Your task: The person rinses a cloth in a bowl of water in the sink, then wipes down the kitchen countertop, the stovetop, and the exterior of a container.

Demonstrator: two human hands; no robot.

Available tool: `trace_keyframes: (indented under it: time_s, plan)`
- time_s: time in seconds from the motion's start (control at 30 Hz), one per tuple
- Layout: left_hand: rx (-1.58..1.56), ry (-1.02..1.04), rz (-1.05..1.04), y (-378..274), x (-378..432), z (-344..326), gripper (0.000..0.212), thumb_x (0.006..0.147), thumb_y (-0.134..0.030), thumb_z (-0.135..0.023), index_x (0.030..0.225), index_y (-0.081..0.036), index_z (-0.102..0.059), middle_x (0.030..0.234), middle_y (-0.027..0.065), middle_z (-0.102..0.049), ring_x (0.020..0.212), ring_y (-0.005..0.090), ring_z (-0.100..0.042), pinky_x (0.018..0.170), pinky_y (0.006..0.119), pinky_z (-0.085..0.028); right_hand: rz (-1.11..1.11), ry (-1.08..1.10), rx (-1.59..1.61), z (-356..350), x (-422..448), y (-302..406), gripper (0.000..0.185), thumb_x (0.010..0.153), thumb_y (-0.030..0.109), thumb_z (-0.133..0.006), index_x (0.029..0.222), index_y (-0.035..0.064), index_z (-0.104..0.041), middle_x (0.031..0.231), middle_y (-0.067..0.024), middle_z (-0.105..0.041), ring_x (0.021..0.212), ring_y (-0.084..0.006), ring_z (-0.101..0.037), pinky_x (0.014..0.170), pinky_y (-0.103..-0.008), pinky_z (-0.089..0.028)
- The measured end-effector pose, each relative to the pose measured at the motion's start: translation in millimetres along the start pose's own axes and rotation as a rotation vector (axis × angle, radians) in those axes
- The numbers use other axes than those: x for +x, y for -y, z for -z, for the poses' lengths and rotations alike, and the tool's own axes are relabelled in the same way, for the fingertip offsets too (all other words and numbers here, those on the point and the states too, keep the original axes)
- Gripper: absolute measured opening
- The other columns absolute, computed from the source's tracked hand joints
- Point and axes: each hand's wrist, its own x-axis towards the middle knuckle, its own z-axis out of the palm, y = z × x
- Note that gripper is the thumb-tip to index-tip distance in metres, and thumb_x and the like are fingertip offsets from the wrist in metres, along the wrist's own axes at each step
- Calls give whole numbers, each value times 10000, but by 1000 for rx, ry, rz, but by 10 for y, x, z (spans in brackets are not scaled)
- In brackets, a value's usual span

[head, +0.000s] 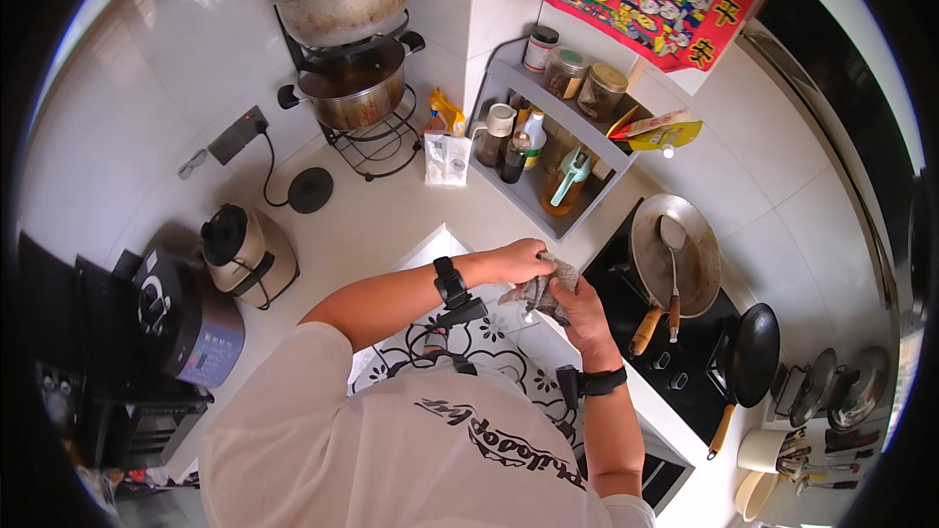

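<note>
A crumpled grey-brown cloth (pixel 552 292) is bunched between my two hands, in front of the counter edge and left of the cooktop. My left hand (pixel 519 261) grips its upper left part, with the fingers curled in. On the cloth's right side my right hand (pixel 583 308) holds it, the thumb lying on top. Both wrists wear black straps with small devices. Just beyond the hands stands a grey two-tier rack (pixel 484 154) with jars and bottles. Part of the cloth is hidden by the fingers.
A wok with a ladle (pixel 686 257) and a smaller black pan (pixel 755 354) rest on the black cooktop (pixel 612 271). Pots (pixel 352 95) stand on a metal rack at the back left. A blender base (pixel 257 264) and a rice cooker (pixel 209 345) line the left counter.
</note>
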Motion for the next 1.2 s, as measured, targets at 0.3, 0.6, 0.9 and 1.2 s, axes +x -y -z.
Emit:
trace_keyframes:
  time_s: [0.3,0.6,0.9,1.2]
  plan:
    - [-394,-102,-21,767,666,748,253,950,-295,-678,957,-42,-675,773,33,-675,631,124,-637,524,286,-507,18,-303,-131,-229,467,-118,270,905,87,-677,1152,10,-602,980,-83,-693,786,-167,-681,643,-301,-563]
    - [-78,-1411,98,2158,952,2191,289,820,-108,-757,1078,-36,-649,946,173,-714,877,343,-697,780,435,-548,-101,-327,-180,-170,470,-191,275,925,87,-656,1172,-10,-586,1003,-103,-687,827,-178,-678,690,-301,-563]
    - [-107,-1493,-186,2484,1073,2539,22,834,-62,-693,856,-62,-692,766,123,-686,722,267,-686,694,351,-538,-120,-245,-169,-206,689,-32,298,918,98,-676,1176,-22,-588,1012,-106,-687,849,-174,-680,747,-311,-568]
    - [-31,-1366,-123,2055,1091,2059,79,849,-38,-644,911,-33,-595,824,132,-675,763,308,-677,707,406,-539,-149,-233,-187,-157,714,-156,289,926,123,-676,1159,-22,-584,1011,-115,-687,848,-185,-685,749,-316,-575]
